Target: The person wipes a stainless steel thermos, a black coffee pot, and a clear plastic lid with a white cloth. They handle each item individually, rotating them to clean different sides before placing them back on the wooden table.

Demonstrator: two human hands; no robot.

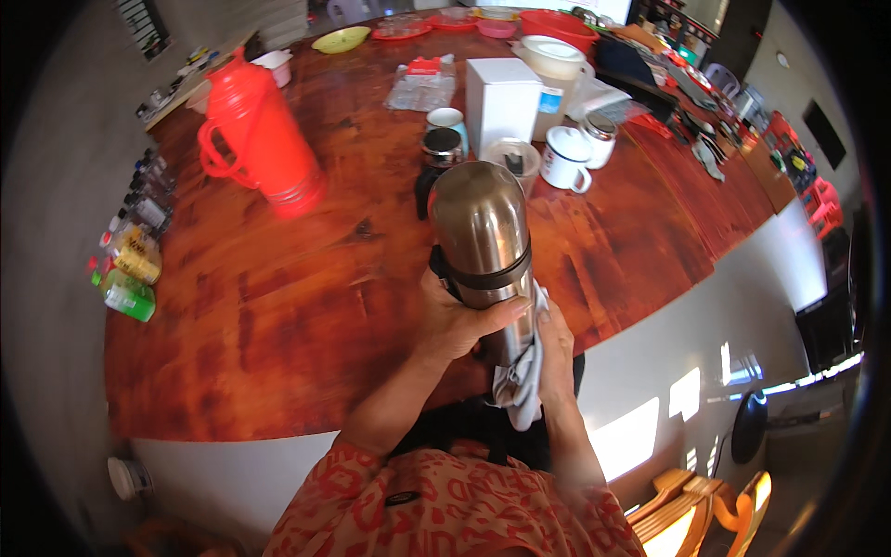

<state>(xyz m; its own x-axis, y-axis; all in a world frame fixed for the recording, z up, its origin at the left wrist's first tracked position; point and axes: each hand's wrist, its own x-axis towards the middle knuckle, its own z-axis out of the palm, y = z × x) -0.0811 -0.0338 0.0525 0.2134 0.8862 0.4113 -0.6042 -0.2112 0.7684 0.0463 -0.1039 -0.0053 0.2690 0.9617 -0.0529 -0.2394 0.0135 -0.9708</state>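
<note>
Close under the camera comes a red patterned sleeve (436, 506), and both forearms rise from it to a steel flask (481, 237) held up over the near edge of the worktop (278, 325); left hand (459, 320) wraps the flask's lower body just beneath its black band, fingers curled round the front, a firm closed grip on the metal; right hand (555, 348) sits lower and to the right, fingers folded and pressing a grey cloth (522, 376) against the flask's base, so its grip is pinched on cloth and flask together; the cloth hangs down between the two wrists; the flask tilts with its domed top pointing away from the person, out over the wood.

Out on the worktop, well apart from the hands, a red jug (260, 139) with its lid on stands to the left, slightly blurred; straight beyond the flask sit a dark jar (439, 153), a clear tub (515, 160) and a white box (502, 100); a white mug (564, 158) stands just right of the tub, a small tin (601, 137) beside it; at the far end a green bowl (341, 39) and a red basin (557, 28); along the left edge, a row of small bottles (130, 269) against the wall; wooden chair (705, 515) at bottom right.
</note>
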